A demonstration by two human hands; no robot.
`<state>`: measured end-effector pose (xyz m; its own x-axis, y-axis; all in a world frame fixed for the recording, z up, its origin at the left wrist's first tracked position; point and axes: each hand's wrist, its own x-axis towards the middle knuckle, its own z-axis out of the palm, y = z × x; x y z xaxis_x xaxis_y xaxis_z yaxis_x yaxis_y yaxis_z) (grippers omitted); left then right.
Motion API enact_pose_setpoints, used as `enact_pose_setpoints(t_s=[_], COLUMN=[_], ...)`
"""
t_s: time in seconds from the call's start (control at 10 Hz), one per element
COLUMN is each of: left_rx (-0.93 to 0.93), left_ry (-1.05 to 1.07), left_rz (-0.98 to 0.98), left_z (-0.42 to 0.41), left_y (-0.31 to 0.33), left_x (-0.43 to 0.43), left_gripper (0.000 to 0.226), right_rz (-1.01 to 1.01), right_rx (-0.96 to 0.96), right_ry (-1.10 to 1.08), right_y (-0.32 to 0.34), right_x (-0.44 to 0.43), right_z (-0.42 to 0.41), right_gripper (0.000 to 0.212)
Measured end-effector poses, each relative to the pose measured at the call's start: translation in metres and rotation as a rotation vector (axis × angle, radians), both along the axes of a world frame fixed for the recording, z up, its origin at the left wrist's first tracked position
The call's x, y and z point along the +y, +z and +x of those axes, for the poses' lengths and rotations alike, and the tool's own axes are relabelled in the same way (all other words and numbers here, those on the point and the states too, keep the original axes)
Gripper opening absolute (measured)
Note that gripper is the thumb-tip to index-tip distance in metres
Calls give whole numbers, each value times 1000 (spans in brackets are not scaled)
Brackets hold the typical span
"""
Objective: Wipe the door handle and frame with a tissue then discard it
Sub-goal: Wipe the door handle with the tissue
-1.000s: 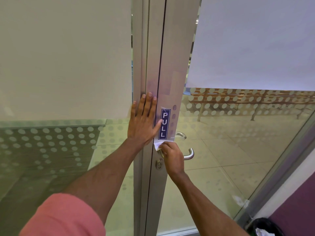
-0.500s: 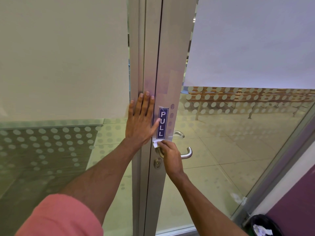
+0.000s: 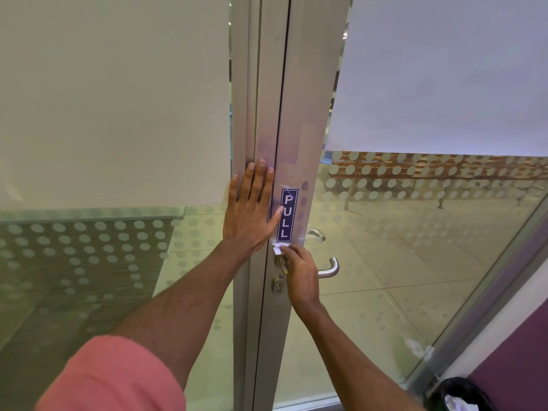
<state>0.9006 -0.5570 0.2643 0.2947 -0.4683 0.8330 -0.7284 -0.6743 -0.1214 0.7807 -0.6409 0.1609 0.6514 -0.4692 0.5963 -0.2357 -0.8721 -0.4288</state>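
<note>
**Wiping at the root of the handle**

The person's left hand (image 3: pixel 252 215) lay flat and spread on the grey aluminium door frame (image 3: pixel 299 84), fingers released, grasping nothing, the thumb touching the left edge of the blue "PULL" sticker (image 3: pixel 287 215). The right hand (image 3: pixel 299 274) was clenched around a small white tissue (image 3: pixel 278 250), pressing it against the frame just below the sticker, where the brushed-steel lever handle (image 3: pixel 329 269) meets its mount. Only a scrap of tissue showed above the knuckles.

To me the wiping step looked under way, with the lever's far right end uncovered. The next move would seem to call for sliding the tissue rightward along the lever, then up the frame. The black bin (image 3: pixel 462 396) sat at the near right, by the purple wall, ready for discarding.
</note>
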Motion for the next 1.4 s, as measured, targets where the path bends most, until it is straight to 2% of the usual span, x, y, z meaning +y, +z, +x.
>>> enact_pose_setpoints(t_s=[0.1, 0.3, 0.4, 0.5, 0.7, 0.8, 0.9, 1.0, 1.1, 1.2, 1.3, 1.4], left_rx=[5, -14, -6, -8, -20, -7, 14, 11, -22, -36, -46, -44], left_ry=[-11, -40, -38, -25, -22, -20, 1, 4, 11, 8, 3, 4], left_rz=[-9, -23, -15, -6, 1, 6, 14, 17, 10, 6, 1, -5], left_z=[1, -1, 0, -1, -2, -1, 0, 1, 0, -1, -2, -1], left_y=[-1, 0, 0, 0, 1, 0, 0, 0, -1, 0, 0, 0], left_x=[-1, 0, 1, 0, 1, 1, 0, -1, -1, 0, -1, 0], left_gripper=[91, 92, 92, 90, 91, 92, 91, 91, 92, 90, 91, 92], right_rz=[-19, -69, 73, 128, -235, -141, 26, -19, -113, -197, -222, -155], right_rx=[21, 21, 0, 9, 111, 21, 3, 47, 69, 133, 143, 184], right_ry=[76, 133, 83, 35, 166, 58, -46, -74, 21, 96, 48, 54], right_y=[4, 5, 4, 5, 2, 2, 5, 2, 5, 5, 3, 3], right_x=[7, 2, 1, 6, 0, 0, 1, 1, 1, -3, -5, -4], right_z=[2, 1, -1, 3, 0, -1, -1, 0, 0, 1, -6, -12], right_gripper=[33, 36, 42, 40, 26, 19, 24, 30, 21, 23, 14, 14])
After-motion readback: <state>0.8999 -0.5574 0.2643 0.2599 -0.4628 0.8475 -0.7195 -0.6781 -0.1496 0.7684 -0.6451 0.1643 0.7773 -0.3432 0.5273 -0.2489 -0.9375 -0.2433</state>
